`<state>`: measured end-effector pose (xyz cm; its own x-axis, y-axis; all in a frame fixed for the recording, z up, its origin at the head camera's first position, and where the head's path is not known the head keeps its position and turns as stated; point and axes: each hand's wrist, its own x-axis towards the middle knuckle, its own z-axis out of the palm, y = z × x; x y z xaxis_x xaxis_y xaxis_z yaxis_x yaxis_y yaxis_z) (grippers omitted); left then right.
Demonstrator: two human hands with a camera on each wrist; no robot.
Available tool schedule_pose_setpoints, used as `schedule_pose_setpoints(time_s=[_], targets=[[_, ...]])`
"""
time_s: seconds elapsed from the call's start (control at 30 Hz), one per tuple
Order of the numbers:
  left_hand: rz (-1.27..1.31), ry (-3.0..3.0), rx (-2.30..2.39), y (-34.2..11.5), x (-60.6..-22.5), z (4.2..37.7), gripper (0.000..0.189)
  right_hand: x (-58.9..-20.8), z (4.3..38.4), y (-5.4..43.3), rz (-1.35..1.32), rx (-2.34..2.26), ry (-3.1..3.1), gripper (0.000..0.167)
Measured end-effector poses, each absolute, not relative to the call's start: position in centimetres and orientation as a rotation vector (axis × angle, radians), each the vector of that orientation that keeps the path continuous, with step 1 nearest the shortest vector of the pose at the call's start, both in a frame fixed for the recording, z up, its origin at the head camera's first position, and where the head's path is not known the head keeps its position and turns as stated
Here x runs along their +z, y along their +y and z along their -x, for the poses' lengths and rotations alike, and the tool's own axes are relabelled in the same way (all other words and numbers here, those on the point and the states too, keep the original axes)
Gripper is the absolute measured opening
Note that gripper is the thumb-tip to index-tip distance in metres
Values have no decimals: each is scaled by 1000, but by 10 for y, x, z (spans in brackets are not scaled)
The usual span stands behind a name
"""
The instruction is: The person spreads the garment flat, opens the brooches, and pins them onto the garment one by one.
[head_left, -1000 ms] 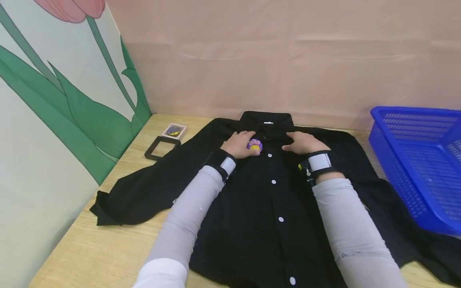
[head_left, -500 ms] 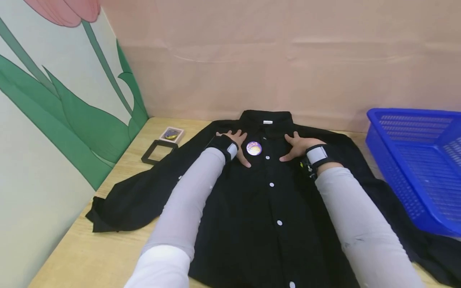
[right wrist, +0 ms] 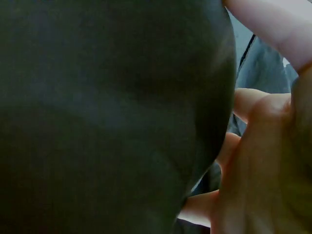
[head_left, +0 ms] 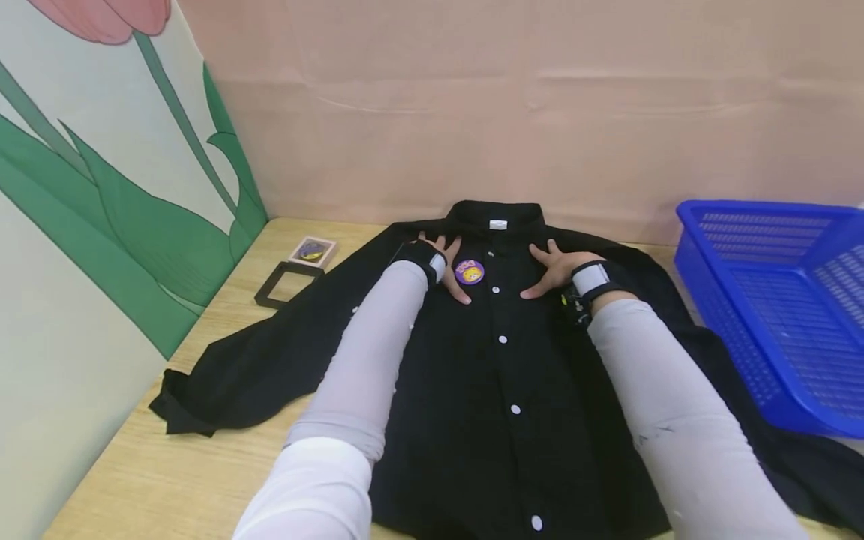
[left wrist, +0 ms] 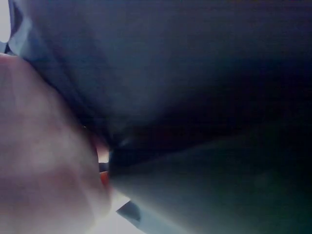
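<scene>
A black button-up shirt point(head_left: 459, 390) lies spread on the table, collar at the back, white buttons down its front. On its chest, left of the buttons, sits a round purple badge point(head_left: 469, 271) with a yellow figure. My left hand point(head_left: 445, 266) rests on the shirt just left of the badge, fingers spread. My right hand point(head_left: 556, 268) rests on the other side of the chest, thumb and fingers spread. In the left wrist view, dark cloth fills most of the picture beside the hand point(left wrist: 44, 151). In the right wrist view the fingers point(right wrist: 248, 102) are partly hidden behind a bulge of dark cloth.
A blue plastic basket point(head_left: 715, 300) stands at the right, close to the shirt's sleeve. At the back left of the wooden table point(head_left: 223, 480) lie a black square frame point(head_left: 266, 289) and a small pale-framed case point(head_left: 313, 252) with something purple and yellow inside. A pink-beige backdrop point(head_left: 472, 112) rises behind.
My left hand has moved off the badge to the left and spread its fingers on the shirt. The right hand's fingers have spread wider. The badge stays on the chest.
</scene>
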<state>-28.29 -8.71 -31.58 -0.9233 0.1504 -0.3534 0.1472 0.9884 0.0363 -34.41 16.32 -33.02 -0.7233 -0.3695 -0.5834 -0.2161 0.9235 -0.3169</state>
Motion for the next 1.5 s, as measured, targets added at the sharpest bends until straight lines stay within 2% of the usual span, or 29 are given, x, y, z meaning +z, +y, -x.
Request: schedule_pose_setpoints(time_s=[0.2,0.3,0.47,0.67,0.8,0.87,1.1,1.23,1.5], targets=[[-194,2743,10,-96,-325,288,122,-341,354,164,432,-302,2412,133],[-188,2730,19,-98,-337,295,126,-336,348,162,406,-309,2400,125],[-182,2725,33,-98,-350,305,129,-308,326,155,461,-221,2512,104],[-273,2709,173,-106,-303,268,116,-281,300,160,555,-127,2617,95],[-361,2681,203,-114,-294,250,113,-283,281,168,583,-116,2641,97],[-437,2701,216,-117,-297,243,106,-289,272,171,587,-120,2637,99],[-735,2838,260,-125,-313,219,63,-312,255,172,593,-154,2594,99],[-784,2866,219,-126,-319,211,55,-321,250,172,560,-142,2567,100],[-696,3003,124,-135,-314,197,46,-330,245,171,567,-176,2568,105]])
